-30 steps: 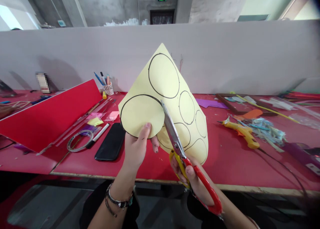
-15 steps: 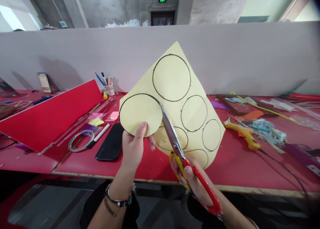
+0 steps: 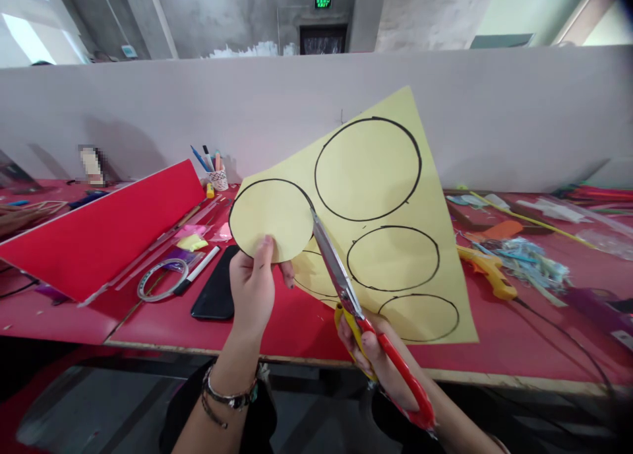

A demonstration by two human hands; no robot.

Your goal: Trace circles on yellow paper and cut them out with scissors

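A yellow paper sheet (image 3: 341,226) is held up above the table, with several circles drawn on it in black marker. My left hand (image 3: 254,276) pinches the partly cut circle (image 3: 271,216) at its lower edge, thumb on the front. In my right hand (image 3: 378,348) is a pair of scissors (image 3: 346,289) with one red and one yellow handle. Their blades point up and left, and the tips meet the right edge of that circle at its black outline. The blades look nearly closed. The sheet hides part of the table behind it.
Left of my hands lie a black phone (image 3: 212,295), a marker (image 3: 198,269), a tape ring (image 3: 162,280) and a leaning red board (image 3: 113,229). A pen cup (image 3: 217,177) stands behind. At right are a yellow glue gun (image 3: 489,272) with its cord and a heap of shreds (image 3: 531,262).
The sheet has turned and swung to the right, its top corner shifting right. My left hand has moved slightly left with the circle. The scissors have barely moved, their blades looking nearly closed in both frames.
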